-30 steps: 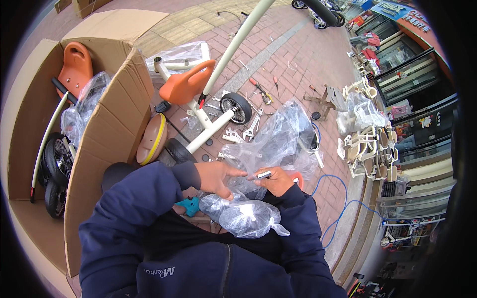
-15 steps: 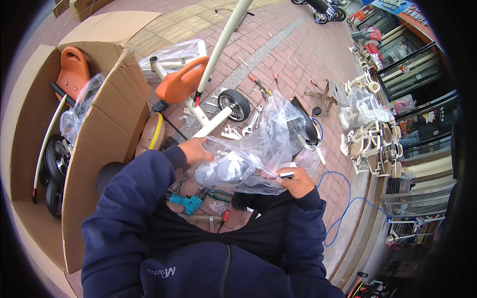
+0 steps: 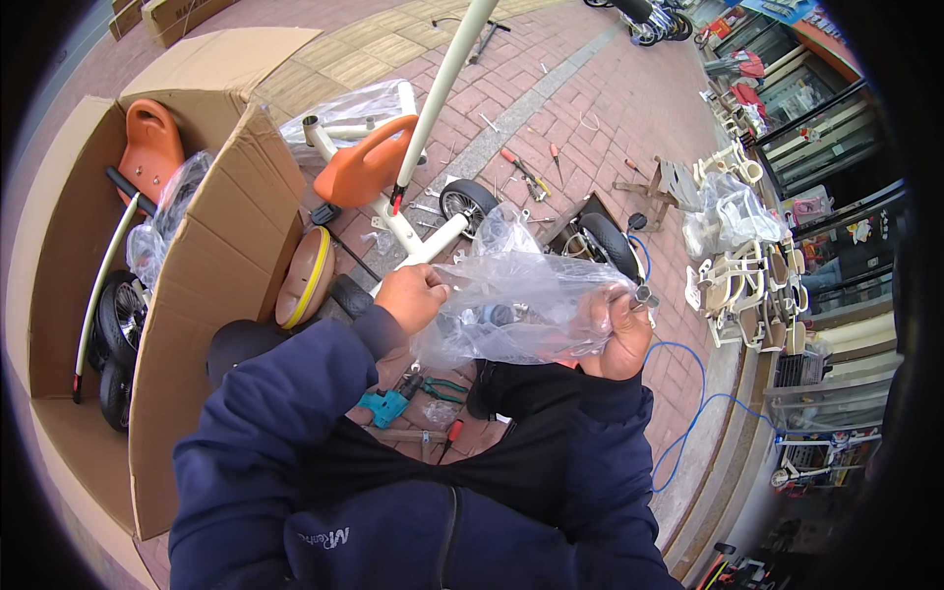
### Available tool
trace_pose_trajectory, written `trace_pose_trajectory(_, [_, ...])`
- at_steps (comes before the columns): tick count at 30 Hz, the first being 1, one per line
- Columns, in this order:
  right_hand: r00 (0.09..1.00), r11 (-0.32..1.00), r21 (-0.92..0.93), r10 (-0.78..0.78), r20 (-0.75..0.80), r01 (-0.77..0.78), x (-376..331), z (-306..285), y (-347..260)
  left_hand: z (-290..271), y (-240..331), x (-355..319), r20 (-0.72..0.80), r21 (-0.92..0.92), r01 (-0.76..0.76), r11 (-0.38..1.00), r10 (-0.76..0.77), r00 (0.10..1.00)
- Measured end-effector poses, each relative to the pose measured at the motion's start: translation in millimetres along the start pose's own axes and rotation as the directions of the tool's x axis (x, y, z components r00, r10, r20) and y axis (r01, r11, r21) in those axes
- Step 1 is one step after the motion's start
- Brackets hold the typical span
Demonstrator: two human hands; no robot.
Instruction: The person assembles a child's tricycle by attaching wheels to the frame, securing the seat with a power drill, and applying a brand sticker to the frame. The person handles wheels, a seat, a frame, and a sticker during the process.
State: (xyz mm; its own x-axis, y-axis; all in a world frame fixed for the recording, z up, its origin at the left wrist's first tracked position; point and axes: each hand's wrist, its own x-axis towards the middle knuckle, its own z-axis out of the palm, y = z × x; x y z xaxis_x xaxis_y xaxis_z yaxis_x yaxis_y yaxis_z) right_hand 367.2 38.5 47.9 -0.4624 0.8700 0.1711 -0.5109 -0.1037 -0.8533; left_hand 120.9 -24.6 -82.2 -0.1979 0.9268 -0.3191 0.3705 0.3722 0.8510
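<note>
The person wears a dark navy zipped jacket with long sleeves reaching the bare hands, over a black layer.

- Red brick pavement carries everything.
- Open cardboard box lies at left.
- Screwdrivers and small parts are scattered mid-pavement.
- A blue cable loops at right.
- Teal-handled pliers lie near the person's chest.

A clear plastic bag is stretched between the left hand and the right hand. An open brown carton lies at left. More clear wrap lies beyond it, another bag at right.
</note>
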Motion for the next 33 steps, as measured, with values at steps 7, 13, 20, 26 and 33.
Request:
trace_pose_trajectory(7, [0.996, 0.996, 0.007, -0.085, -0.031, 0.085, 36.9, 23.2, -50.3, -5.0, -11.3, -6.6, 0.177, -0.172, -0.095, 0.980, 0.125, 0.976])
trace_pose_trajectory(13, [0.987, 0.998, 0.022, -0.067, 0.146, 0.065, 32.0, 97.6, -61.1, 48.9, 39.6, -39.2, 0.212, -0.076, -0.546, 0.834, 0.549, 0.809])
trace_pose_trajectory(20, [0.984, 0.959, -0.226, -0.176, 0.008, 0.173, 17.2, 113.4, -78.3, -78.4, 117.1, -40.7, -0.495, -0.250, -0.647, 0.720, 0.479, 0.725])
trace_pose_trajectory(26, [0.999, 0.932, -0.360, 0.031, -0.042, -0.044, 22.4, 22.2, -63.1, -370.6, 77.9, -180.6, -0.838, 0.351, -0.546, 0.761, 0.515, 0.179])
trace_pose_trajectory(33, [0.930, 0.899, -0.300, 0.236, -0.283, -0.319, 14.0, -49.7, 0.0, -528.3, -41.7, -414.6, -0.495, 0.833, 0.448, 0.324, 0.797, 0.345])
